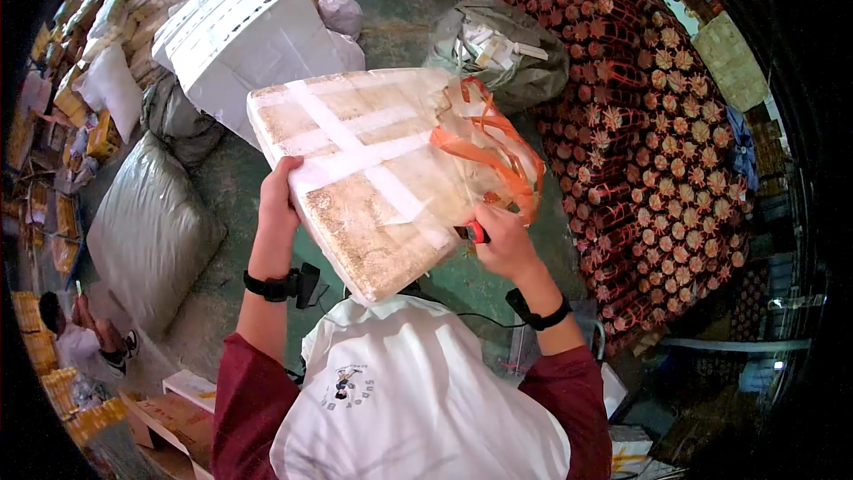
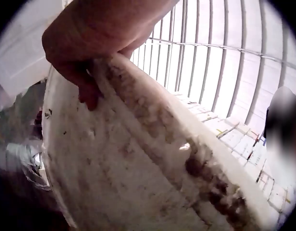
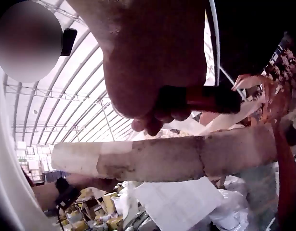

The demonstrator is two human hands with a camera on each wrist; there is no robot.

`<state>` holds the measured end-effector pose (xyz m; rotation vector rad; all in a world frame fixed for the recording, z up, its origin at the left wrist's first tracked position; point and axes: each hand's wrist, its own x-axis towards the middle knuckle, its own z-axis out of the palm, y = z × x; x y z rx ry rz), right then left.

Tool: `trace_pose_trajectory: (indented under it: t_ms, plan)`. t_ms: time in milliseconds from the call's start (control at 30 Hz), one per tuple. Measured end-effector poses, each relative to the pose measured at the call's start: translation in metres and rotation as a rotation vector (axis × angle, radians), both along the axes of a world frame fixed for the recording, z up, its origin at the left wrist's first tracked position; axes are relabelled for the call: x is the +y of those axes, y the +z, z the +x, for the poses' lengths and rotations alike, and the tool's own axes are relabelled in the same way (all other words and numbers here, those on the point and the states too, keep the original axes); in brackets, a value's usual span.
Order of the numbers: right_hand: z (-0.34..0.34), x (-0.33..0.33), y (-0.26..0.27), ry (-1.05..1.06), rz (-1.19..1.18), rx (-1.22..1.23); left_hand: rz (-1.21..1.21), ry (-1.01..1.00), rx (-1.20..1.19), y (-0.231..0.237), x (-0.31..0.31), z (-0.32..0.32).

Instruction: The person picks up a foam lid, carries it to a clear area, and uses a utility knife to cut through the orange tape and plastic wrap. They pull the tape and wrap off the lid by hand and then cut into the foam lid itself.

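Handling: the slab-shaped, stained white block of what appears to be foam [image 1: 342, 213] should prove light for its bulk and stiff, but brittle. Grip is judged fair on the rough face, slicker over the tape. Recommended hold: the intact left edge, thumb above and fingers beneath, with support under the middle; the torn right end should bear no load.

Position: held raised and tilted before the person's torso, above the green floor [image 1: 240, 249].

Hands: the left hand [image 1: 280, 191] grips the left edge, thumb on the upper face. The right hand [image 1: 504, 236] is curled round a red-and-black handle [image 1: 478, 232] beside the near right edge; whether a blade is attached cannot be told.

Condition: brown staining on the upper face; broad white tape strips [image 1: 391, 191] crossing it; jagged damage at the right end, where loose orange ribbon-like strips [image 1: 506, 160] trail. The right wrist view shows a crack [image 3: 202, 154] in the side.
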<state>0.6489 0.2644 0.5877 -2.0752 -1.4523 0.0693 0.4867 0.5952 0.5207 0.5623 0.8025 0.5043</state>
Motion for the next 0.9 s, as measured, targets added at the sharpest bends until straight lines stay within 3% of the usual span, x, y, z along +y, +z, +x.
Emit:
trace_pose_trajectory:
  t_ms: [267,500,700,900]
  plan:
    - [0.002,-0.014,-0.012,-0.064,-0.005,0.172,0.089,0.005,-0.056,-0.012,-0.005,0.010]
    - [-0.007,-0.013,0.008,-0.092,0.031,0.332,0.420,0.028,-0.121,0.059,-0.026,0.008]
    - [-0.021,0.005,0.030,-0.074,0.079,0.274,0.485,-0.003,-0.120,0.063,-0.027,0.011]
    - [-0.026,0.035,0.008,-0.361,-0.023,0.253,0.516,-0.096,-0.073,0.049,-0.035,0.031]
